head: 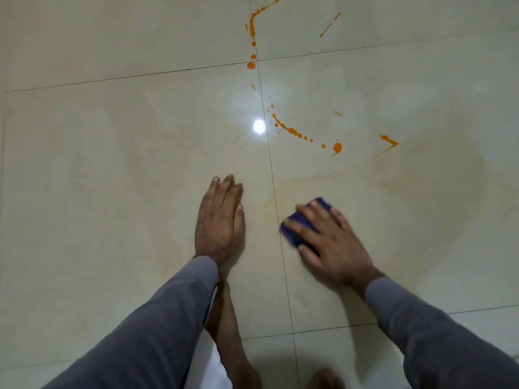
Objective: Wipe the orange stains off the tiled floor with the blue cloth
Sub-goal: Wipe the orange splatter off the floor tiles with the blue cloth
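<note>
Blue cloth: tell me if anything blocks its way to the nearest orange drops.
Nothing visible does. Bare tile lies between the blue cloth under the right hand and the orange drops; the left hand rests aside.

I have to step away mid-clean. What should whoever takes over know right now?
Left hand: flat on the tiled floor, bracing, holding nothing.
Right hand: fingers spread, pressing the blue cloth to the floor just right of the grout line.
Done: a faint yellowish smear to the right looks already wiped.
Left: the orange stains ahead, the far trail, and the small splashes to the right.
</note>
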